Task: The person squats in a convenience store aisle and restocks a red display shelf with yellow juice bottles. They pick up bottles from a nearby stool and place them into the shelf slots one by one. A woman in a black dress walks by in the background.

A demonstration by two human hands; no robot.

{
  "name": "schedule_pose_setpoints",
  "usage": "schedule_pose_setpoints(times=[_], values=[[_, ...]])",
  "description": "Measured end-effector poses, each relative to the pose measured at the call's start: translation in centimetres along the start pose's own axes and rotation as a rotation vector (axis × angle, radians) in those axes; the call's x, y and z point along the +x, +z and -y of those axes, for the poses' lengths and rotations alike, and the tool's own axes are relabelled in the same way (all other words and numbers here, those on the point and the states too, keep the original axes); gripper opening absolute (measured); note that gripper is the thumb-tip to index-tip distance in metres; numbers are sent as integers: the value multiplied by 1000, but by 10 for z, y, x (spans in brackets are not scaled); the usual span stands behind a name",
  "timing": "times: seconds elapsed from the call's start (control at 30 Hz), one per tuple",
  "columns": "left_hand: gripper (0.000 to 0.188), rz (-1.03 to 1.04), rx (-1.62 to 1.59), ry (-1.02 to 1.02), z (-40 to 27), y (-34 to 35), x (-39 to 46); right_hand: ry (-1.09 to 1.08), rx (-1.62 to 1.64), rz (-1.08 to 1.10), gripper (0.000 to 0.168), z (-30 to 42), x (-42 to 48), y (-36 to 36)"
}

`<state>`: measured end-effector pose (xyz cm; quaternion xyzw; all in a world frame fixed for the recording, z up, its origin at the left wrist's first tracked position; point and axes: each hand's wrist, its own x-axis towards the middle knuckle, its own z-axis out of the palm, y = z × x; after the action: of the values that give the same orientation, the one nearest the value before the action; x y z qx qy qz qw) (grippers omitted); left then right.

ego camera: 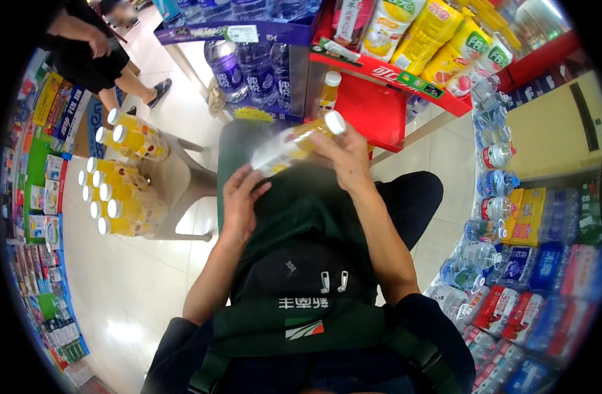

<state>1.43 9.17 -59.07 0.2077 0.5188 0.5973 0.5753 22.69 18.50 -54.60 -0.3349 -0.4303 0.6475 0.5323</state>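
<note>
A white-capped bottle of yellow juice [291,147] lies tilted above my lap, its label slightly blurred. My right hand [348,155] grips it near the cap end. At the bottle's base are the fingers of my left hand [243,197]; they touch or nearly touch it, and I cannot tell whether they bear any weight. Below both hands spreads a dark green apron [301,231]. A similar juice bottle [329,91] stands in the red display shelf [370,106] just beyond my right hand. To the left, several more juice bottles [133,192] stand on a plastic stool [180,182].
Large water bottles [251,74] fill a purple display rack [296,88] ahead. Packaged drinks [429,34] sit in the red tray above the shelf. Water jugs and wrapped packs [520,261] line the right side. A person [99,54] stands at far left, near stocked shelves [47,197].
</note>
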Motion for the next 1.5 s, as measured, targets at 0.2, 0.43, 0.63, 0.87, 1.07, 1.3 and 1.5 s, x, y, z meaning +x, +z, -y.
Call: schedule_pose_setpoints(times=[0.2, 0.43, 0.63, 0.87, 1.07, 1.3, 1.5], values=[[40, 199, -79, -317, 68, 71, 64, -142, -288, -191, 34, 1, 7, -87], [67, 349, -122, -493, 114, 168, 128, -326, -741, -293, 42, -4, 71, -150], [82, 375, -139, -421, 115, 239, 176, -263, -998, -259, 45, -9, 146, -170], [71, 371, -92, -371, 112, 260, 224, -15, -1683, -52, 44, -53, 228, -228], [48, 332, 134, -373, 116, 270, 230, 39, -1756, 20, 40, -59, 252, -247], [44, 388, 167, -363, 125, 266, 238, 61, -1761, 35, 35, -61, 265, -258], [55, 404, 139, -344, 133, 252, 235, 61, -1743, 33, 31, -57, 263, -262]])
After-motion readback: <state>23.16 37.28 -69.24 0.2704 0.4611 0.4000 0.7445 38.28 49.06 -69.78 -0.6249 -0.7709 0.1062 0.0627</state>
